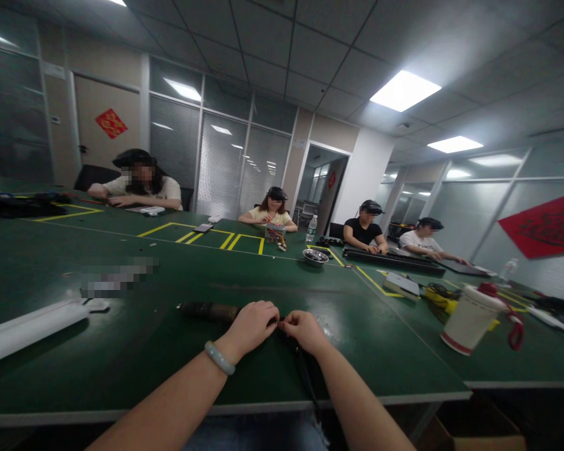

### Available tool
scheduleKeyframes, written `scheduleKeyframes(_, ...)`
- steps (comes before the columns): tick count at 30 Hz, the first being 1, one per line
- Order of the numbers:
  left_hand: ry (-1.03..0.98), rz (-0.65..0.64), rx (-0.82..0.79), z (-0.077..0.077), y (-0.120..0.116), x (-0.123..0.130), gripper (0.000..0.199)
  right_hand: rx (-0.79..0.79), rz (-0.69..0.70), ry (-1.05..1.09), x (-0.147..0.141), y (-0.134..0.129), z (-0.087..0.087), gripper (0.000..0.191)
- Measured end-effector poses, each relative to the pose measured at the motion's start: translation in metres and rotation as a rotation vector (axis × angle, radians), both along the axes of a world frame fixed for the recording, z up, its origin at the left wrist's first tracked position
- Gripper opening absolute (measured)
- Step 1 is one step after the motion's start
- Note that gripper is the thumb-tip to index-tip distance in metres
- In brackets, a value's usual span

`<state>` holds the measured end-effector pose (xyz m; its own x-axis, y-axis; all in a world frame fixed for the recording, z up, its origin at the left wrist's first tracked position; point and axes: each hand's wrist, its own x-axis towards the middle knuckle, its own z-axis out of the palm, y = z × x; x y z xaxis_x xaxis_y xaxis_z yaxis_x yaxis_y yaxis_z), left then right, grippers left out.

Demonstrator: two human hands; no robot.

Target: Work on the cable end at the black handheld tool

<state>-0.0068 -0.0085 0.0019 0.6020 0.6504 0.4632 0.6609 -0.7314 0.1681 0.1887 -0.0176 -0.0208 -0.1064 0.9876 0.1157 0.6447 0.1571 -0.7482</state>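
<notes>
"Worktop [98, 363], green, one, largest item. Yellow tape lines [169, 225] on its far half. Next entry?"

"Four seated people [364, 232], dark caps, along the far edge."

"Long black bar [395, 262], one, toward the far right, before the person in the black top."

"Long white item [32, 329], one, lying at the left edge, partly out of view."

"Cup [470, 319], cream, red lid and strap, upright near the right-hand near corner. And in front of the wearer?"

"Dark cylindrical tool [209, 312], one, brownish middle, lying crosswise near the middle of the near edge, its right end under the left hand [255, 321]."

"State of that hand?"

"Fingertips closed together on a small dark piece [279, 322] just beyond the tool. Right hand [305, 329] alongside, thumb and forefinger pinched on the same piece, the two hands' fingertips almost meeting. The piece itself is mostly hidden; I can't tell its type."

"Smaller stock?"

"Clear bottle [311, 229], upright, beyond the hands toward the far edge. Metal bowl [315, 257], dark contents, nearer than the bottle. Bracelet [220, 358], pale grey-green, on the left wrist."

"Thinnest entry?"

"Dark cord [305, 369], one, from beneath the right hand down over the near edge."
</notes>
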Motion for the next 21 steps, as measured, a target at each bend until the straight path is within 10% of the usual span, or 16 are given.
scheduleKeyframes(21,0.008,-0.001,-0.014,0.000,0.002,0.001,0.008,-0.016,-0.142,-0.106,-0.011,0.004,-0.002,0.026)
